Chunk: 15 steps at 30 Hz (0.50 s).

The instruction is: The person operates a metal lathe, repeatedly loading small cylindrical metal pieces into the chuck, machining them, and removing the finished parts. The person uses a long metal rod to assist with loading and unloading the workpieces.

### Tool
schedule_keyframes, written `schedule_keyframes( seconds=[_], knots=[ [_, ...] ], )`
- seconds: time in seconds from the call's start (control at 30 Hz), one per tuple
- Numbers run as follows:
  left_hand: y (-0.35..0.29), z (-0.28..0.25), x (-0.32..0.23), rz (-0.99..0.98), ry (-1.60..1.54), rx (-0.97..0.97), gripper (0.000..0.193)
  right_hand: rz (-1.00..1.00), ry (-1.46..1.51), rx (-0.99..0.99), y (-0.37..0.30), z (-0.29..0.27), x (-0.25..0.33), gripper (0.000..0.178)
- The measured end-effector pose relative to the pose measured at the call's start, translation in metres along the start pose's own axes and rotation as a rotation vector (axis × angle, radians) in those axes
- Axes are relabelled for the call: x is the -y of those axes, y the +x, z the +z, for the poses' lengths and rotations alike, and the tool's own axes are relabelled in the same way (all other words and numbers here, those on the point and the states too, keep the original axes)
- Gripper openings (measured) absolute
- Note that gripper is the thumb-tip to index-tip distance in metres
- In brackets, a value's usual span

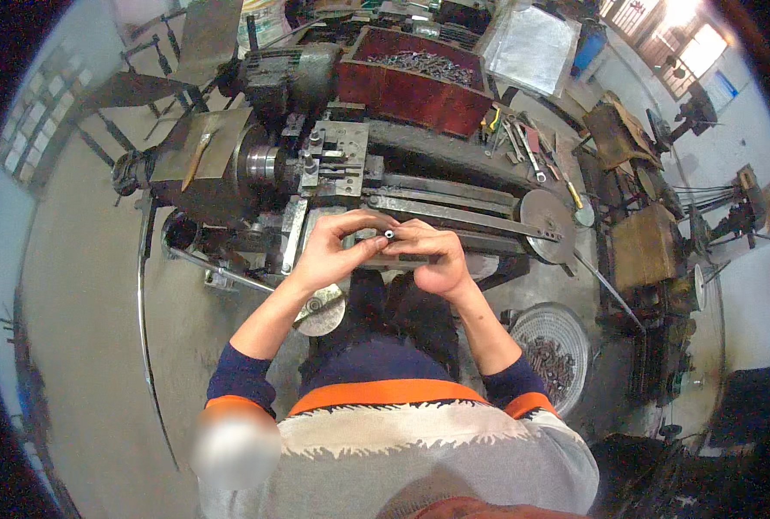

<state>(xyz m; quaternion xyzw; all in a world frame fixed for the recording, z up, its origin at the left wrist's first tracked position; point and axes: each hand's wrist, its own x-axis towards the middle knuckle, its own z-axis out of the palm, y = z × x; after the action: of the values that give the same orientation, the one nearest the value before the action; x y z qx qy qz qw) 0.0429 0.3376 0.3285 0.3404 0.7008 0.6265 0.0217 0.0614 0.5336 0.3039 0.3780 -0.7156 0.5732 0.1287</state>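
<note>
Between my fingertips, in front of the lathe, is a small dark metal piece (389, 234) with a pale round end. My left hand (337, 249) pinches it from the left with thumb and fingers. From the other side, the curled fingers of my right hand (433, 255) close on it as well. The lathe's carriage (333, 160), with its bolts and blocks, stands just beyond my hands. Left of that is the shiny chuck (259, 164). A long flat bar (463, 214) runs from the carriage to a round disc (546, 227) at the right.
A red bin (411, 97) of small metal parts stands behind the lathe. Wrenches (523, 147) and other hand tools lie right of it. A brush (196, 163) rests on the headstock cover. On the floor at right, a round basket (580, 337) holds more parts. Metal rods (145, 303) border the machine.
</note>
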Motion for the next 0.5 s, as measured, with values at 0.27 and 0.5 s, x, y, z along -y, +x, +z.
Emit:
schedule_keyframes(
  seconds=[0.27,0.5],
  knots=[
    [0.005,0.005,0.010,-0.002,0.107,-0.045,0.018,0.028,0.049,0.033,0.001,-0.006,-0.017,0.040],
    [-0.008,-0.026,0.022,-0.052,0.269,-0.049,0.016,0.077,-0.119,0.138,0.008,-0.041,-0.039,0.032]
  ],
)
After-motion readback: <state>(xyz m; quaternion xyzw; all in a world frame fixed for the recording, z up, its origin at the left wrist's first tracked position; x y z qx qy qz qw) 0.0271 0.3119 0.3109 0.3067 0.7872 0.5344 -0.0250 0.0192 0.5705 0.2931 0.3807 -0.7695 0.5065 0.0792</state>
